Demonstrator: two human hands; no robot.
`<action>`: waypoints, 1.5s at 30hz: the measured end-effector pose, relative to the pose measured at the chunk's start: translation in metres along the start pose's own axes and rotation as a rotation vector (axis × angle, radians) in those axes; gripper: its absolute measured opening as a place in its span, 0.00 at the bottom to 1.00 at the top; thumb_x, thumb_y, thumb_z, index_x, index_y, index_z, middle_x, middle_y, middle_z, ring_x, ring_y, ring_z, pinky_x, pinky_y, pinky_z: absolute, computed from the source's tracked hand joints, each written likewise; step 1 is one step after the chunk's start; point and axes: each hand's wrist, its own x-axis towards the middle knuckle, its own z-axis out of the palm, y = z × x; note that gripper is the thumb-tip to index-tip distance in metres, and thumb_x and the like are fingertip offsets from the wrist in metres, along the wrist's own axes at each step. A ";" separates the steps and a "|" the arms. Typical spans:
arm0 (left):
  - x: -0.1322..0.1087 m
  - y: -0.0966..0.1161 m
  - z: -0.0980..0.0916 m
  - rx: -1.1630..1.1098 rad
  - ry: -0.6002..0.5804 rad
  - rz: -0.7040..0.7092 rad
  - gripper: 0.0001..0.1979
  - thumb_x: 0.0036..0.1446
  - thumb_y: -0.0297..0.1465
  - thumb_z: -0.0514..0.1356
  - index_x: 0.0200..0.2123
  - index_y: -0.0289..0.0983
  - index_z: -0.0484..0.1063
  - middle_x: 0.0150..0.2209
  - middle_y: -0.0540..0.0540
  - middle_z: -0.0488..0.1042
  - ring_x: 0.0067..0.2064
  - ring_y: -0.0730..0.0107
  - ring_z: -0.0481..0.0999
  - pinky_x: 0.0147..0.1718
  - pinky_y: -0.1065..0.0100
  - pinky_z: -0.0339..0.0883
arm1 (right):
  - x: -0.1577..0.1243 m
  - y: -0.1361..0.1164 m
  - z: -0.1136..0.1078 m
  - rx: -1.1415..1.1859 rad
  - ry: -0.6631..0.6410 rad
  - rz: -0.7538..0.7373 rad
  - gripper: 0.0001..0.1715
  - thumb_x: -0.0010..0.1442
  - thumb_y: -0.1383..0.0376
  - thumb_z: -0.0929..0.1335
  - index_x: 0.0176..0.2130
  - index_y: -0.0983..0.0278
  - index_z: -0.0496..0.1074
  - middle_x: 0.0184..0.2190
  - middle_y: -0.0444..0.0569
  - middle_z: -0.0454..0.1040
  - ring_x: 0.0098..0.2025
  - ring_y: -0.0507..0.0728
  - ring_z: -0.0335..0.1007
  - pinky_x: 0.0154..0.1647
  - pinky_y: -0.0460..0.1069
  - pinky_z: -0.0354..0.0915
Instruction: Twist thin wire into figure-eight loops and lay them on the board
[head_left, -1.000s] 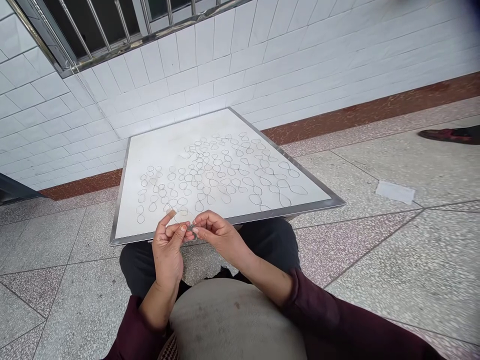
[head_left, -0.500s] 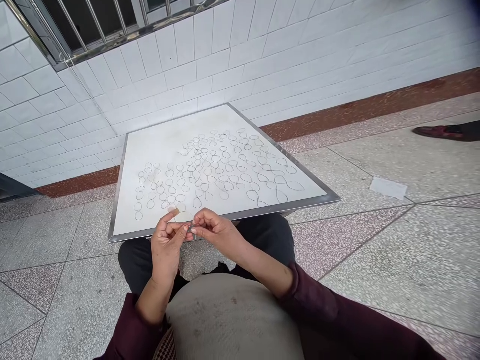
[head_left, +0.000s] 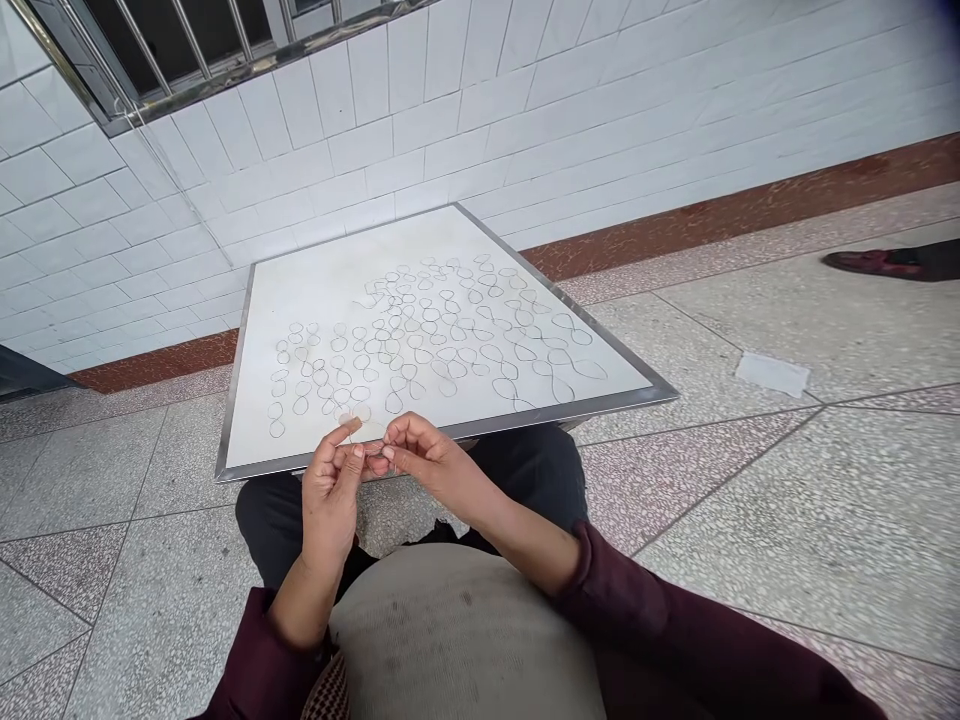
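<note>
My left hand [head_left: 331,490] and my right hand [head_left: 427,462] meet just over the near edge of a white, metal-framed board [head_left: 315,310]. Between their fingertips I see a small piece of thin wire [head_left: 377,458], too small to make out its shape. Many thin dark wire loops [head_left: 442,345], mostly figure-eight shapes, lie in rows across the board. Just beyond my fingers, a pale translucent oval piece [head_left: 366,428] lies on the board.
The board rests across my dark-trousered knees [head_left: 540,475]. A grey rounded bag [head_left: 457,640] sits against my front. White tiled wall and barred window lie beyond. A paper scrap [head_left: 772,375] lies on the terrazzo floor, and another person's dark red shoe [head_left: 874,263] shows at right.
The whole view has drifted slightly, with the board sitting a little higher and further left. My hands stay together at the board's near edge, with small shifts of the fingers.
</note>
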 end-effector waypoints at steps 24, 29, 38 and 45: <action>0.002 -0.003 -0.002 0.017 0.073 -0.085 0.17 0.51 0.36 0.70 0.43 0.34 0.81 0.28 0.47 0.80 0.29 0.71 0.79 0.36 0.65 0.77 | 0.004 -0.001 -0.003 -0.051 -0.053 0.023 0.13 0.55 0.57 0.72 0.34 0.60 0.67 0.28 0.40 0.66 0.30 0.51 0.62 0.34 0.49 0.61; 0.000 0.002 -0.002 0.058 0.061 -0.061 0.18 0.51 0.36 0.70 0.45 0.36 0.80 0.27 0.48 0.79 0.29 0.71 0.79 0.37 0.65 0.77 | 0.003 -0.003 -0.002 -0.115 -0.039 0.001 0.10 0.56 0.59 0.71 0.32 0.60 0.68 0.27 0.40 0.65 0.30 0.51 0.61 0.32 0.48 0.60; 0.000 0.005 -0.007 0.082 0.030 -0.112 0.16 0.50 0.36 0.70 0.43 0.38 0.82 0.36 0.45 0.81 0.29 0.71 0.80 0.36 0.62 0.78 | 0.003 -0.003 -0.003 -0.140 -0.085 0.016 0.09 0.56 0.59 0.71 0.33 0.60 0.68 0.28 0.41 0.67 0.31 0.51 0.61 0.32 0.48 0.60; 0.000 0.004 -0.011 0.078 0.009 -0.144 0.16 0.50 0.36 0.71 0.42 0.37 0.82 0.38 0.44 0.82 0.30 0.69 0.81 0.36 0.63 0.78 | 0.004 -0.006 -0.006 -0.193 -0.118 0.045 0.07 0.56 0.61 0.70 0.33 0.60 0.68 0.28 0.41 0.68 0.31 0.52 0.62 0.35 0.49 0.60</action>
